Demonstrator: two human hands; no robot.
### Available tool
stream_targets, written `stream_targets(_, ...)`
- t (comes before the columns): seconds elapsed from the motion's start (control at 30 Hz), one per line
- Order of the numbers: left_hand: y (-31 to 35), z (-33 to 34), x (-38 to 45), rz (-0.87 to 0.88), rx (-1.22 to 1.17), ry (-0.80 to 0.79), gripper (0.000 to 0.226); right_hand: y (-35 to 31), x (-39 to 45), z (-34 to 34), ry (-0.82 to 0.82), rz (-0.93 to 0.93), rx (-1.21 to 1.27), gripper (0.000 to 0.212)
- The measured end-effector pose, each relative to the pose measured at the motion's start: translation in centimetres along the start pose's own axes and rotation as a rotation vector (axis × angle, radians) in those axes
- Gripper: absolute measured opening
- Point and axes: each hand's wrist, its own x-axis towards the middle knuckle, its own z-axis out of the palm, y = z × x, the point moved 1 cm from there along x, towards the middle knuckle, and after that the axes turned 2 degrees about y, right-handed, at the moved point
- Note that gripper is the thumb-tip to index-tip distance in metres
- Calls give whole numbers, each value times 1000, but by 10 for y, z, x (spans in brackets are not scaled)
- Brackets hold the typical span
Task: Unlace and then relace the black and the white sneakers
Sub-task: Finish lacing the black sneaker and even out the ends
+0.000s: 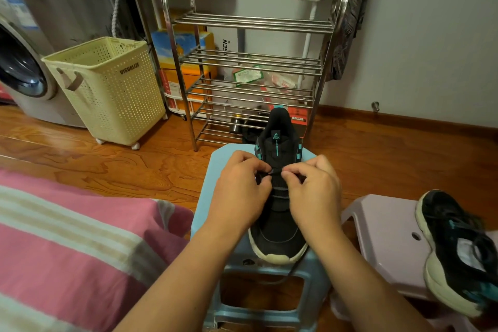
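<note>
A black sneaker [277,213] with a white sole stands on the blue stool [223,159], toe at the stool's near edge, heel toward the far edge. Over the middle of its tongue, the left hand [239,191] and the right hand [314,194] each pinch the black lace [275,173] with curled fingers, knuckles nearly meeting. A second black sneaker [455,248] lies on its side at the right edge of a pale lilac stool [382,226] just beside the blue one. A metal shoe rack [250,62] stands against the wall behind.
</note>
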Motion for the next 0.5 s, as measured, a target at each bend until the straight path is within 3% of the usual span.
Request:
stream_targets(0.17,13,6,-7,197,270,147,8,4,3,-2,-40,-31,-8,9)
stream_targets(0.23,13,5,-7,250,250,188,6,8,2,-6,-76,-56,-21,13)
stream_targets(0.5,6,-41,-9,109,16,258,10,21,-4,-22,-212,-100,-10,35)
